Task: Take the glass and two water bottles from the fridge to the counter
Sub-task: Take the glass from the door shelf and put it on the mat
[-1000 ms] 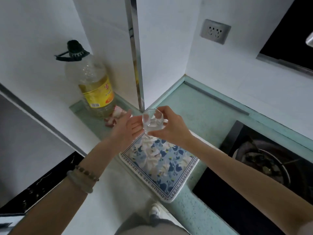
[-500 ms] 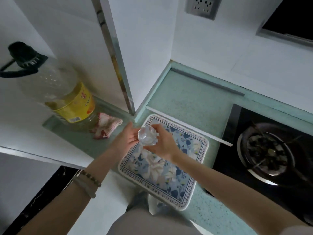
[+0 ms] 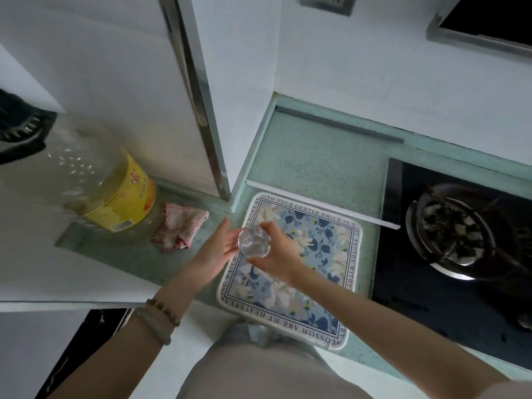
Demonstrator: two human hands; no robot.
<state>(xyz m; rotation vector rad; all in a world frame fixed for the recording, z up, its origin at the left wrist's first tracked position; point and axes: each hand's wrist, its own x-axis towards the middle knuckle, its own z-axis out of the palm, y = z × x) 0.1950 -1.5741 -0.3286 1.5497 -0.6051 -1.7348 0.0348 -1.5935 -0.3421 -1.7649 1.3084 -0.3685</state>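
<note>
The right hand (image 3: 276, 256) grips the glass (image 3: 254, 241), fingers curled around its far and right sides. The left hand (image 3: 220, 249) lies open, fingers spread, its fingertips touching the left side of the glass. The glass sits over the near-left part of the floral mat (image 3: 313, 309) on the green counter (image 3: 313, 159). Left of the grip lie a checked cloth (image 3: 180, 226) and an oil bottle (image 3: 115, 194); a gas burner (image 3: 454, 228) stands well to the right.

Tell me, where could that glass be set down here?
The glass is over the floral mat, bare toward its near and right edges. The green counter between mat, back wall and stove is free. Left is crowded: oil jug, checked cloth.
</note>
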